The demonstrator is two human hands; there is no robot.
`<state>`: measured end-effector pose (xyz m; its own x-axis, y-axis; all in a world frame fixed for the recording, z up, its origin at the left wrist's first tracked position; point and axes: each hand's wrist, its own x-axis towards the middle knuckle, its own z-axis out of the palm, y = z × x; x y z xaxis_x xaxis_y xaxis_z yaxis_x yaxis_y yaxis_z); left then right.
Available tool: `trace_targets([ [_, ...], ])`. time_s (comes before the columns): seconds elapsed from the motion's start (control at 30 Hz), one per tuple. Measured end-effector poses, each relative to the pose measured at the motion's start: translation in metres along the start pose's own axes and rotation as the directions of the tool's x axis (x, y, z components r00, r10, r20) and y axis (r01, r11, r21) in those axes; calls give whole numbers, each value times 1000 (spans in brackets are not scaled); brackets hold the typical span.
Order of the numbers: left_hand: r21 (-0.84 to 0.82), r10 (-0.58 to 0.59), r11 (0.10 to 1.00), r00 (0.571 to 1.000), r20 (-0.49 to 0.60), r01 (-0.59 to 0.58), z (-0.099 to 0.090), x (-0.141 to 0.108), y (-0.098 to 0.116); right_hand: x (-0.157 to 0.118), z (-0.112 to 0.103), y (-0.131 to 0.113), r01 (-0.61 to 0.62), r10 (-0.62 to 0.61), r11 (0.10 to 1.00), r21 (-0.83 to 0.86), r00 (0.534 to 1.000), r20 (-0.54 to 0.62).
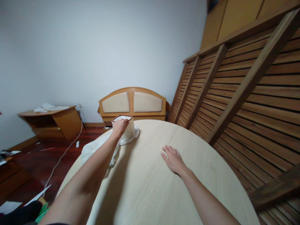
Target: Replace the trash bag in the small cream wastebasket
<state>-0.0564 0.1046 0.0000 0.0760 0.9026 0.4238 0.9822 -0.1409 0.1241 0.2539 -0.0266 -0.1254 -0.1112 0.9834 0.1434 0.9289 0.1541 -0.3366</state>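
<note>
My left hand (120, 127) is closed on the brown rim of a small cream-coloured bin (128, 131) at the far left part of the round table (150, 175). White, thin, crumpled material (93, 148), a bag or a cloth, shows inside the rim and spreads around the bin's base and to its left. Part of it is hidden behind my left forearm. Over the middle right of the tabletop, my right hand (172, 158) lies palm down with its fingers stretched out and holds nothing.
Beyond the table stands a wooden headboard (147, 102) with pale padded panels. A slatted wooden frame (225, 87) leans along the right side. At left, a low wooden cabinet (63, 123) carries white sheets, and a cable (61, 158) runs over the dark red floor.
</note>
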Motion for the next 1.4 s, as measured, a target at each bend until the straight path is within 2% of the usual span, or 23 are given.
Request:
trace_targets([
  [0.13, -17, -9, 1000, 1000, -16, 9, -9, -7, -7, 1, 0, 0, 6, -5, 1000, -11, 1000, 17],
  [0.27, -78, 80, 993, 995, -54, -84, -6, -34, 14, 0, 1, -2, 0, 1, 1000, -18, 998, 58],
  [0.37, -140, 153, 979, 988, 16, -149, 14, -71, 44, 2, 0, -2, -4, 7, 1000, -25, 995, 95],
  [0.47, -199, 245, 956, 959, 144, -214, 43, -115, 72, 7, -2, -4, -18, 21, 999, -31, 992, 124],
  [0.57, -238, 293, 943, 919, 262, -233, 65, -148, 88, 13, -2, -11, -25, 29, 999, -35, 995, 94],
  [0.63, -249, 300, 941, 907, 295, -230, 71, -157, 90, 15, -2, -16, 5, -4, 1000, -31, 999, 40],
  [0.7, -256, 308, 938, 901, 304, -234, 71, -158, 88, 16, 0, -19, 73, -73, 997, -18, 997, 9],
  [0.83, -288, 364, 915, 886, 285, -284, 67, -151, 80, 19, 4, -18, 173, -174, 985, 19, 984, 37],
  [1.17, -376, 477, 847, 849, 226, -376, 71, -144, 74, 23, 7, -16, 166, -169, 985, 42, 982, 79],
  [1.23, -378, 474, 847, 854, 215, -374, 70, -143, 74, 23, 7, -17, 164, -167, 986, 43, 983, 80],
  [1.4, -368, 391, 880, 899, 199, -301, 72, -143, 75, 23, 8, -16, 168, -171, 985, 42, 982, 77],
])
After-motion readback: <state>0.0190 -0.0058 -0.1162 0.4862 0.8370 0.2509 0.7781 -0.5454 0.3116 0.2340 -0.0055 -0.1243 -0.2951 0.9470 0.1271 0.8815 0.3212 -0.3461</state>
